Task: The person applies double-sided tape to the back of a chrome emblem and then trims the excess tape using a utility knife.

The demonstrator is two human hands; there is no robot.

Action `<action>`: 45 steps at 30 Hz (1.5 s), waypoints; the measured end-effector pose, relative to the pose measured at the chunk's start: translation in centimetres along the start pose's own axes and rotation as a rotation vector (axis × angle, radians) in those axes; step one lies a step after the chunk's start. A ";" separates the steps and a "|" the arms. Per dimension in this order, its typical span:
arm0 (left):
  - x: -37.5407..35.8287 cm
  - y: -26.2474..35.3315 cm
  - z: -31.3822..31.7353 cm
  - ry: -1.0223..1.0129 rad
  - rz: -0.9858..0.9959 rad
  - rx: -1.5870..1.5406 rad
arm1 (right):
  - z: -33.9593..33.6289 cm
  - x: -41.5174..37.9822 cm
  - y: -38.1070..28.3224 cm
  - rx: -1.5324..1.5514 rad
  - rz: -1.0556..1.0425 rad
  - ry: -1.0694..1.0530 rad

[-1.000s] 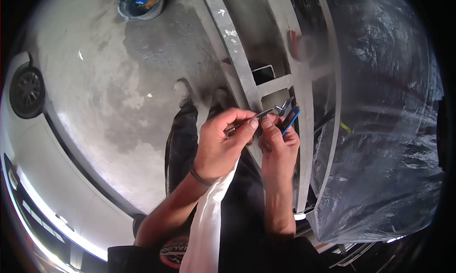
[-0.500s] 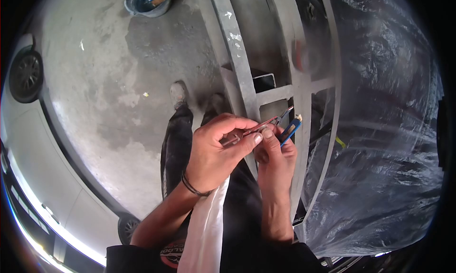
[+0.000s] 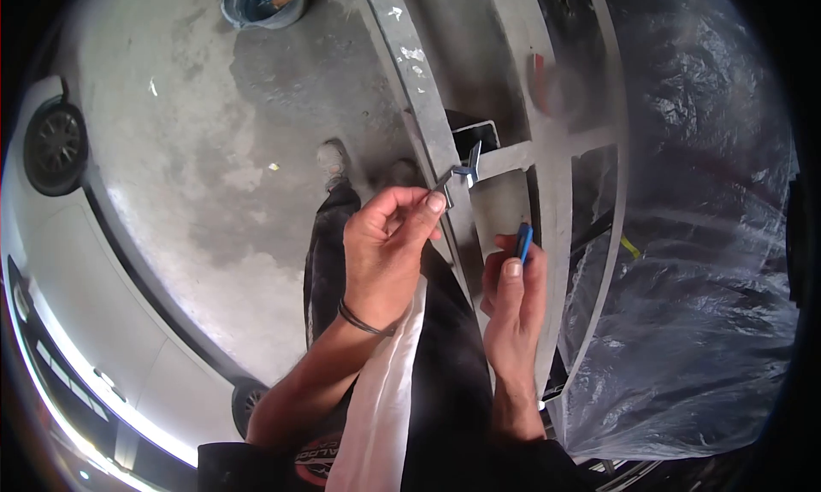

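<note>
My left hand (image 3: 389,248) pinches a thin dark strip (image 3: 445,180) between thumb and forefinger. The strip's far end carries a bent blue-grey piece (image 3: 469,167), which sticks up in front of the grey metal frame (image 3: 438,133). To the right, my right hand (image 3: 516,299) is closed on a small blue tool (image 3: 524,242), held upright along the thumb and fingers. Its tip is small and its exact kind is hard to make out. A gap separates the two hands. Part of each hand's fingers is hidden behind the thumb.
Dark plastic sheeting (image 3: 676,321) covers the right side, beyond the frame's curved bars. A bucket (image 3: 295,11) with blue and brown items inside stands on the concrete floor at the top. A light-coloured car (image 3: 120,295) is at the left. White cloth (image 3: 380,406) hangs at my front.
My hands have moved apart from where they met. The left now holds up the strip with its bent end; the right has drawn right and down with the blue tool.
</note>
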State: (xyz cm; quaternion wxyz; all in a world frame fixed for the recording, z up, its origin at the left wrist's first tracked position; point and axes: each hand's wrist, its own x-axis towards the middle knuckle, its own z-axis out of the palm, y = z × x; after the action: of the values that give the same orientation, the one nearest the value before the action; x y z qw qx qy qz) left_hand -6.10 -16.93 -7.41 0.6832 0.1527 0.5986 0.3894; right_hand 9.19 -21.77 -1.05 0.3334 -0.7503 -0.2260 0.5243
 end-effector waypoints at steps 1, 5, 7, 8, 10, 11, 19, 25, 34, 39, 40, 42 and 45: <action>-0.1 -0.4 0.2 0.018 0.018 0.006 | -0.7 -0.1 0.7 -0.204 -0.094 -0.086; -0.2 -1.1 1.1 0.090 0.120 0.127 | -1.8 -0.2 1.5 -0.466 -0.223 -0.207; -0.1 -1.3 1.4 0.141 0.212 0.208 | -1.6 0.0 1.3 -0.485 -0.208 -0.198; -0.1 -1.3 1.4 0.140 0.214 0.222 | -1.6 0.3 1.4 -0.471 -0.205 -0.197; 0.0 -1.1 1.2 0.123 0.244 0.251 | -1.6 1.2 1.7 -0.565 -0.443 -0.189; 0.0 -0.8 1.2 0.122 0.249 0.265 | -1.7 1.8 1.7 -0.549 -0.442 -0.187; 0.2 0.2 2.2 0.091 0.162 0.182 | -1.2 4.2 2.0 -0.565 -0.701 -0.226; 0.2 0.4 2.3 0.089 0.156 0.212 | -2.4 3.2 1.7 -0.145 -0.217 -0.338; 0.8 0.2 1.5 0.029 0.136 0.226 | -1.5 -1.7 1.5 -0.396 -0.291 -0.212; 0.8 0.5 1.5 0.035 0.096 0.224 | -2.8 -1.8 1.3 0.501 0.261 -0.363; 1.0 0.4 1.4 0.030 0.110 0.227 | -3.0 -1.0 1.5 0.542 0.246 -0.367; 1.1 0.6 1.3 0.024 0.088 0.241 | -3.3 0.0 0.4 0.519 0.298 -0.311; 0.9 1.1 1.2 0.023 0.050 0.273 | -3.2 1.4 0.8 0.436 0.182 -0.311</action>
State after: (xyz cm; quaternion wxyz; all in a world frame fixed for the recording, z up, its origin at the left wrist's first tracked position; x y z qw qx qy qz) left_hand -5.38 -15.25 -7.03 0.6391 0.2547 0.6499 0.3231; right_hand 12.64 -22.23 -1.83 0.3998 -0.5888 -0.0883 0.6969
